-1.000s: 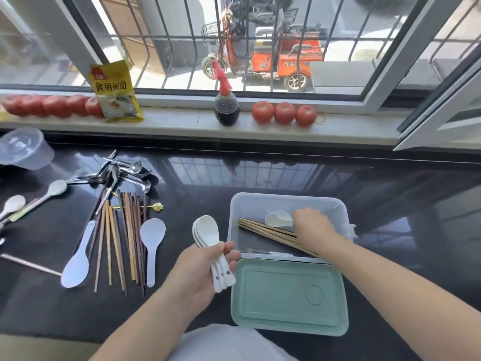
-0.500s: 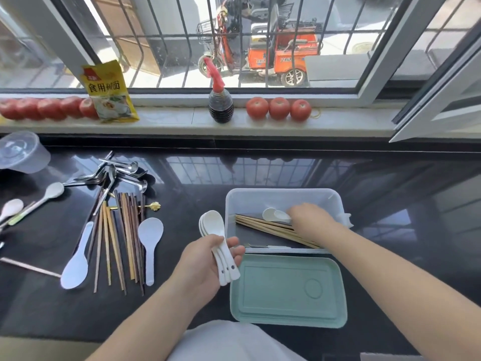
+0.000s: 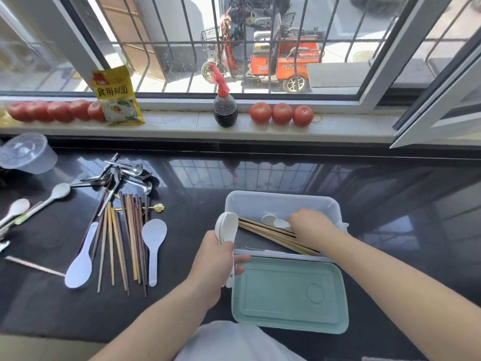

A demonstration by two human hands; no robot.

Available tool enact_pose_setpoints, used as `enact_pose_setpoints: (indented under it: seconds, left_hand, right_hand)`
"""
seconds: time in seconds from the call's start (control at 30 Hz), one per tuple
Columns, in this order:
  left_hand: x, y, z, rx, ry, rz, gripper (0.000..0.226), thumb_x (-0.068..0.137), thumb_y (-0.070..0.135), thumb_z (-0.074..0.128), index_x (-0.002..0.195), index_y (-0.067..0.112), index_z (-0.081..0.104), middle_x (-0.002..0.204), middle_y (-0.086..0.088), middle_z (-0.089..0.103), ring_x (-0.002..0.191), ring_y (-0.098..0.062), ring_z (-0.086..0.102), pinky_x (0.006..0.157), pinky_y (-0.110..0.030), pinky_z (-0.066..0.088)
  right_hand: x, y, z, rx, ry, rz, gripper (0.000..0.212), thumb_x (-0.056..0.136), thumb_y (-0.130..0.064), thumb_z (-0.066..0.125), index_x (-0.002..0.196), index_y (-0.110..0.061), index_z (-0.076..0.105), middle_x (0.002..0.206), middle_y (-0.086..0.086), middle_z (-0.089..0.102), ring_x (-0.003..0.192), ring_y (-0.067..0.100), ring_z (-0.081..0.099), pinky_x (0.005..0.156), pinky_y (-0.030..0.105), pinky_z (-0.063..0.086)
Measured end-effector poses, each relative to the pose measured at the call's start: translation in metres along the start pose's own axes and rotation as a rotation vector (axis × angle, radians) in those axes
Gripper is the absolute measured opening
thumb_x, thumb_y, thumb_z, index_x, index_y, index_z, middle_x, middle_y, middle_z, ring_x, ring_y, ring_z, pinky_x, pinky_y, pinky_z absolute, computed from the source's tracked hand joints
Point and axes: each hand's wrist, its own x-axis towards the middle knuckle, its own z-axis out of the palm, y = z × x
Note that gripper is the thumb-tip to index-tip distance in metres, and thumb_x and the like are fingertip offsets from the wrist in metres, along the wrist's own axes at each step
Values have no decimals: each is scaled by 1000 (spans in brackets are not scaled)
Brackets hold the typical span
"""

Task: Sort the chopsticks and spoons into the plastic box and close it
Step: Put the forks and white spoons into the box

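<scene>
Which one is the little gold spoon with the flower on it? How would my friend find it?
Start at the pile of chopsticks lying on the dark counter, left of the plastic box. Look at the pile's far end: the gold spoon lies crosswise there. Only its handle ends in a small flower shape.

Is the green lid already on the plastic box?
No, the green lid lies open on the counter in front of the plastic box, whose inside shows.
</scene>
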Motion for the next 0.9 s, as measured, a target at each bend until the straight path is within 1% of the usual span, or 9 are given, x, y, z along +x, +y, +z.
enact_pose_setpoints:
  seconds: [0.07, 0.13, 0.23, 0.3, 0.43, 0.57, 0.67, 0.77, 0.9]
  left_hand:
    - [1, -1, -6, -58, -6, -6, 15, 104, 7, 44, 112, 16, 52, 120, -7, 62, 89, -25, 77, 80, -47, 63]
    - [2, 0, -11, -236, -34, -36, 16, 104, 5, 48, 119, 7, 53, 112, -14, 67, 89, -30, 76, 78, -45, 63]
    - [-3, 5, -11, -451, -169, -54, 25, 104, 8, 51, 128, 0, 55, 110, -29, 67, 90, -32, 71, 78, -44, 61]
    - [-10, 10, -5, -494, -316, -27, 26, 106, 10, 48, 127, -2, 58, 115, -29, 70, 93, -30, 72, 73, -37, 61]
    - [-18, 11, 2, -456, -406, 43, 29, 108, 13, 42, 126, -3, 59, 115, -24, 72, 96, -30, 73, 75, -35, 62]
    - [-20, 7, -2, -439, -344, 25, 26, 108, 20, 43, 116, 3, 61, 106, -12, 74, 95, -30, 73, 83, -45, 61]
    - [-6, 4, -11, -466, -68, -66, 13, 107, 17, 48, 102, 5, 52, 76, -10, 57, 63, -25, 60, 62, -41, 59]
    - [1, 1, -24, -525, 0, -149, 6, 104, 10, 49, 100, 10, 46, 62, -6, 47, 43, -14, 39, 40, -22, 33]
    - [-6, 1, -24, -551, -66, -233, 4, 94, 4, 48, 95, 8, 48, 62, -6, 42, 45, -15, 35, 43, -22, 27]
  right_hand:
    - [-15, -3, -13, 199, 84, 24, 21, 100, -19, 49, 81, -15, 56, 77, 2, 54, 73, 26, 52, 60, 35, 42]
    - [-42, -13, -29, 700, 153, 50, 31, 99, -33, 57, 75, -14, 57, 69, 3, 55, 66, 19, 50, 55, 32, 38]
    - [-93, -58, -51, 1326, 90, -60, 11, 95, -28, 68, 89, -20, 72, 85, -1, 73, 53, 3, 51, 49, 18, 40]
    - [-106, -84, -53, 1448, 102, -92, 6, 94, -19, 69, 89, -18, 73, 79, -2, 74, 54, 1, 56, 48, 12, 39]
    - [-108, -99, -45, 1560, 92, 0, 8, 91, -18, 73, 83, -15, 72, 67, -4, 70, 59, 9, 61, 47, 19, 41]
    - [-105, -83, -53, 1472, 98, 3, 18, 90, -16, 73, 72, -17, 70, 63, -7, 67, 60, 9, 61, 55, 22, 47]
    - [-62, -33, -55, 875, 302, 152, 23, 93, -25, 62, 74, -12, 63, 65, -2, 59, 67, 20, 53, 61, 34, 41]
    - [-26, -4, -34, 215, 216, 110, 24, 98, -24, 51, 83, -13, 65, 80, 6, 65, 69, 25, 51, 59, 32, 38]
    - [-1, -7, 2, 79, 133, 35, 18, 93, -7, 52, 77, -14, 51, 75, 5, 50, 68, 27, 49, 58, 33, 40]
